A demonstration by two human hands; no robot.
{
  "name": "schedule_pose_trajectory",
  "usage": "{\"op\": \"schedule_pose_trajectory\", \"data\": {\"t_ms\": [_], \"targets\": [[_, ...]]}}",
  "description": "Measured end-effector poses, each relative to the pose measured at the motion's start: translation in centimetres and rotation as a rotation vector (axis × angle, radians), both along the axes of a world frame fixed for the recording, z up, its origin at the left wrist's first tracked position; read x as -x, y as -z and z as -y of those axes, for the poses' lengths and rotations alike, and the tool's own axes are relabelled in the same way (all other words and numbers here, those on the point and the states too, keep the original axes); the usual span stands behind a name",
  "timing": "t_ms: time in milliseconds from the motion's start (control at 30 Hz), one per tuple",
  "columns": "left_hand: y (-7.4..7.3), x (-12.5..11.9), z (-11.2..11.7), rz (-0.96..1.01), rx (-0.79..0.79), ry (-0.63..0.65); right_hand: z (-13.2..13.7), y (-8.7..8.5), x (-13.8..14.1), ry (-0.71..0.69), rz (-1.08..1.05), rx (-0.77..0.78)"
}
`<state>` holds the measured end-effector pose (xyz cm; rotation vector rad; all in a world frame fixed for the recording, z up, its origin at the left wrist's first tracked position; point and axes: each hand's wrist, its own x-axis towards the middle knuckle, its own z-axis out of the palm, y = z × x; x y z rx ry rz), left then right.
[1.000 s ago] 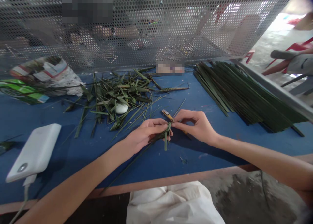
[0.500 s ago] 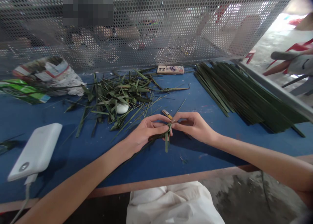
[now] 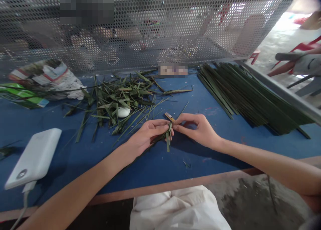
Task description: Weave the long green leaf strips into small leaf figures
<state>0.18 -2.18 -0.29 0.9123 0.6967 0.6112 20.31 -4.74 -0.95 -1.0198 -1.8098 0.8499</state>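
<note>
Left fingers point(image 3: 159, 131) hold the folded leaf strip point(image 3: 168, 142), right fingers point(image 3: 187, 117) pinch narrowly at its upper end | probably light, pliable, prone to splitting; fold seems the firmest hold | strip sits between both hands, tail hanging below left fingertips, over blue worktop point(image 3: 155, 169)

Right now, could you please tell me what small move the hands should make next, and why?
Perhaps the right hand should gently tug the green leaf strip snug while the left hand holds it: both hands meet at its upper part, and one end hangs loose.
</note>
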Motion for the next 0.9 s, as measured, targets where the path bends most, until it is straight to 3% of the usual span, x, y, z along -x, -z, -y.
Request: {"op": "schedule_pose_trajectory", "data": {"t_ms": [100, 200, 300, 400, 500, 633, 733, 900], "targets": [[-0.1, 0.0, 0.1, -0.022, -0.002, -0.006, 0.4, 0.1, -0.4, 0.053, 0.104, -0.321], [0.2, 0.0, 0.2, -0.047, 0.009, -0.040, 0.7, 0.1, -0.9, -0.021, 0.287, -0.619], [0.5, 0.1, 0.2, -0.065, 0.013, -0.044, 0.7, -0.2, -1.6, -0.132, 0.478, -0.750], [0.8, 0.2, 0.0, -0.082, -0.005, -0.027, 0.6, -0.5, -2.1, -0.220, 0.570, -0.753], [0.8, 0.2, 0.0, -0.108, -0.020, -0.027, 0.4, -0.6, -2.2, -0.244, 0.541, -0.705], [0.6, 0.0, 0.2, -0.148, -0.059, -0.093, 0.5, -0.3, -1.5, -0.171, 0.322, -0.542], [0.2, -0.2, 0.6, -0.223, -0.167, -0.195, 0.5, -0.2, -0.6, -0.068, 0.098, -0.264], [-0.2, -0.3, 1.3, -0.380, -0.520, -0.358, 0.4, -0.4, 0.3, -0.019, -0.124, 0.234]]}}
